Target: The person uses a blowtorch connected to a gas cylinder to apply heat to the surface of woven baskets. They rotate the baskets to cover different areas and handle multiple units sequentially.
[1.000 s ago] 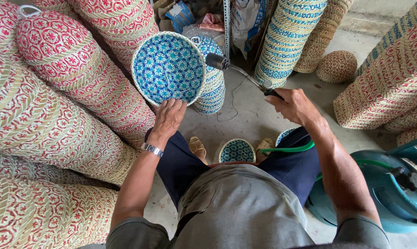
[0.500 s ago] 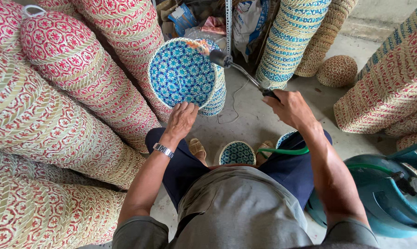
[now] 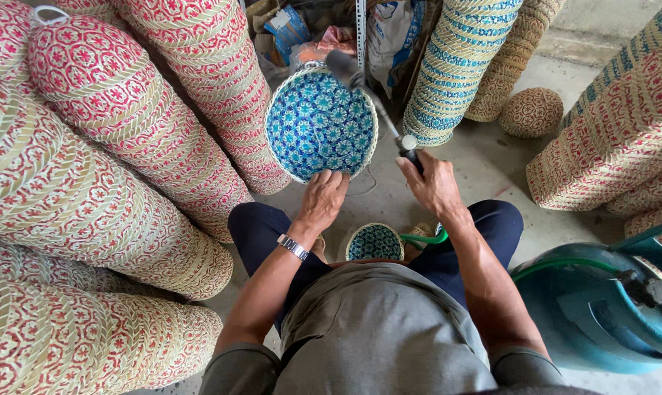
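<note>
The blue woven basket (image 3: pixel 320 124) hangs in the middle of the scene, above the concrete floor (image 3: pixel 484 168), its open mouth turned toward me so I look straight into its star-patterned inside. It has no real long axis; its round rim stands nearly upright, tilted slightly back at the top. My left hand (image 3: pixel 322 199) pinches the near bottom edge of the rim, fingers closed on the weave. My right hand (image 3: pixel 432 186) has its grip wrapped tight around the dark handle of a torch wand (image 3: pixel 371 102), whose long axis runs from my hand up and left, its blurred tip at the basket's top right rim.

A green hose (image 3: pixel 422 238) runs from under my right wrist toward the teal gas cylinder (image 3: pixel 602 307) at the near right. Between my knees sits a smaller blue basket (image 3: pixel 375 243), mouth up.

Behind the basket, at the far middle, lie crumpled packages: a blue bag (image 3: pixel 287 29) and something orange-pink (image 3: pixel 324 44) beside it, against a grey upright rail (image 3: pixel 361 29).

Room is tight. Stacked red-patterned baskets (image 3: pixel 111 124) wall the whole left side, just beside the held basket's left rim; a blue-banded stack (image 3: pixel 455 66) stands just to its right. More red stacks (image 3: pixel 609 132) close the right. Bare floor shows only in a narrow strip ahead of my knees and out to the far right, where a brown round basket (image 3: pixel 532 111) lies.
</note>
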